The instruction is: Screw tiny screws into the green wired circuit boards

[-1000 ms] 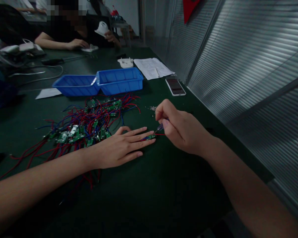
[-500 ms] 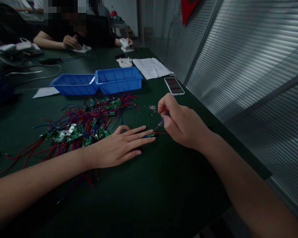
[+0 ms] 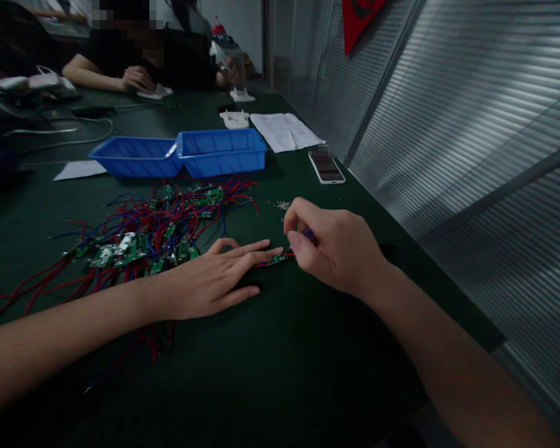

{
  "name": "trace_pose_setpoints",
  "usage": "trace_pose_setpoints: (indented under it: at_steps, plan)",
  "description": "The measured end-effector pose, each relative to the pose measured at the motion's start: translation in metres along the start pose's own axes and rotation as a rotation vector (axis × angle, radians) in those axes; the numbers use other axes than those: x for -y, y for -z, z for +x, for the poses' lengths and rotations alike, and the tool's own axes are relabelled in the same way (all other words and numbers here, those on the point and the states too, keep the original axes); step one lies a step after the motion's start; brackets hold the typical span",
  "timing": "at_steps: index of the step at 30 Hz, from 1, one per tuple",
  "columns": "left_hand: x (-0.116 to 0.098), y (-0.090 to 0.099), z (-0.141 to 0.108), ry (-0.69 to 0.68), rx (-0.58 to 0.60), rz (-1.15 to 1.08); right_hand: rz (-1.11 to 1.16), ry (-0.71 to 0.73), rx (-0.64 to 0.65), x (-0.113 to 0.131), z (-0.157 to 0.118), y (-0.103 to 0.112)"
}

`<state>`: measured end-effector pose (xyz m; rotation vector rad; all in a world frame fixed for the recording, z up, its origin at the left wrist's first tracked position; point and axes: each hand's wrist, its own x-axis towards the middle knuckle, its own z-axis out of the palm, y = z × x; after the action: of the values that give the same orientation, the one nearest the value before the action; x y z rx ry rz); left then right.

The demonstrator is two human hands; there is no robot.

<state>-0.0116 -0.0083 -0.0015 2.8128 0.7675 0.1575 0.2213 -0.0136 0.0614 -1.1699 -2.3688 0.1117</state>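
My left hand (image 3: 228, 270) lies flat on the dark green table, fingers stretched out, its fingertips at a small green circuit board (image 3: 277, 259) with wires. My right hand (image 3: 331, 246) is closed around the handle of a screwdriver (image 3: 310, 235), just right of the board. The screwdriver's tip is mostly hidden by my fingers. Behind my right hand lies a little pile of tiny screws (image 3: 282, 205). A tangled heap of circuit boards with red and blue wires (image 3: 168, 227) spreads behind and left of my left hand.
Two blue bins (image 3: 221, 152) stand behind the heap. A phone (image 3: 326, 168) and printed sheets (image 3: 287, 130) lie at the right edge beside the blinds. Across the table a co-worker (image 3: 140, 78) handles white parts; cables (image 3: 88, 127) lie at the left.
My right hand has moved slightly left and down, and less of the screwdriver shows. My left fingers have shifted, uncovering more of the board. The co-worker's hand at the right has lifted a white part.
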Motion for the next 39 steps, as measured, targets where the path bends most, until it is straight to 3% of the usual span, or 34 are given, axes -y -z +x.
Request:
trace_pose_setpoints:
  at_steps: [5, 12, 21, 30, 35, 39]
  plan:
    - [-0.005, 0.008, 0.004, 0.029, 0.016, -0.007, 0.061, 0.057, 0.070, 0.002, 0.002, 0.004]
    - [-0.014, 0.008, 0.016, 0.168, -0.095, -0.033, -0.050, -0.008, -0.075, -0.005, 0.003, -0.001]
    - [-0.012, -0.002, 0.032, 0.217, -0.167, -0.069, 0.118, 0.082, -0.036, -0.003, 0.002, -0.004]
    - [-0.018, -0.008, 0.026, 0.225, -0.176, -0.008, -0.254, -0.032, -0.062, -0.011, -0.001, 0.003]
    - [-0.012, -0.005, 0.027, 0.248, -0.237, -0.143, 0.029, 0.071, 0.053, -0.005, 0.002, 0.006]
    - [-0.005, -0.008, 0.025, 0.278, -0.264, -0.232, -0.038, 0.150, 0.098, -0.003, 0.002, 0.007]
